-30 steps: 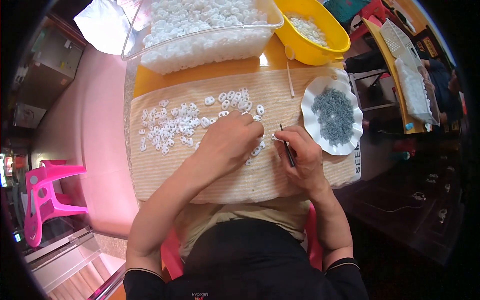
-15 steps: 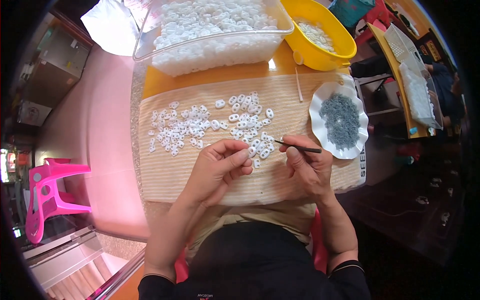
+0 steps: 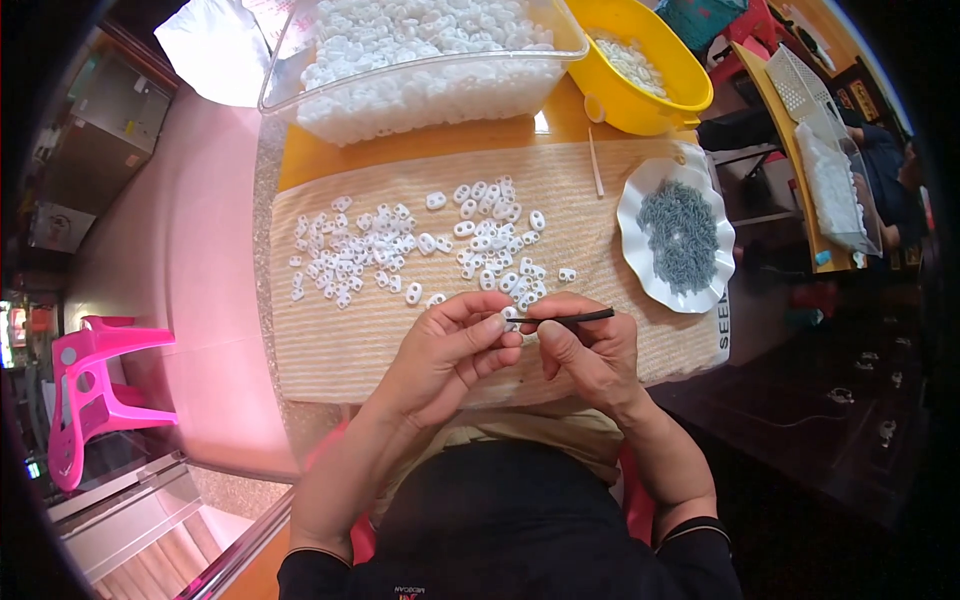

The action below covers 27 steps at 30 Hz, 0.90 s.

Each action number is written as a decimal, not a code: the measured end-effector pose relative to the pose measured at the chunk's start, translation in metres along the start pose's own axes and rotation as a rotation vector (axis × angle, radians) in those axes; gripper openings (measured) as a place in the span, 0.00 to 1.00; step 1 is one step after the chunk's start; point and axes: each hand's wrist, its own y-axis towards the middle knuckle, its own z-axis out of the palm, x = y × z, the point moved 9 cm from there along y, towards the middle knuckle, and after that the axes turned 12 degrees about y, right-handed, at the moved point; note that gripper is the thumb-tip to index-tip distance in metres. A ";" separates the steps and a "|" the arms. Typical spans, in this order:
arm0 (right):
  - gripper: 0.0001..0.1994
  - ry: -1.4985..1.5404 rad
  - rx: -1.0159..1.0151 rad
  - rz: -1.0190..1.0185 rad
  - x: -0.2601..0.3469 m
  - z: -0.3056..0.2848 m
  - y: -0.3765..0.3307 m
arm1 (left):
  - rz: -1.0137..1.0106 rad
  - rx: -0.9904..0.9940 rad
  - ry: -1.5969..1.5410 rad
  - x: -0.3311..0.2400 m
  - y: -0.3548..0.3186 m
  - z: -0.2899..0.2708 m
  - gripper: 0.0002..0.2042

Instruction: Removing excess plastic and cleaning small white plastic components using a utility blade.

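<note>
The left hand pinches a small white piece at its fingertips, and the right hand grips a thin dark tool whose tip meets that piece. More white pieces lie scattered at twelve o'clock on the beige ribbed mat. A clear tub and yellow bowl sit beyond, a white plate of grey bits at two o'clock, and a pink plastic stool on the floor at nine.

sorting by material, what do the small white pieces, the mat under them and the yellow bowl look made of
Small white pieces: likely moulded plastic, smooth, uniform shape.
Mat: woven cloth or fibre, beige, fine ribbed lines.
Yellow bowl: probably plastic, glossy, even colour.
</note>
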 end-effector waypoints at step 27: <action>0.11 0.042 -0.120 0.091 -0.007 -0.006 -0.004 | -0.061 0.000 -0.100 0.014 -0.004 0.002 0.13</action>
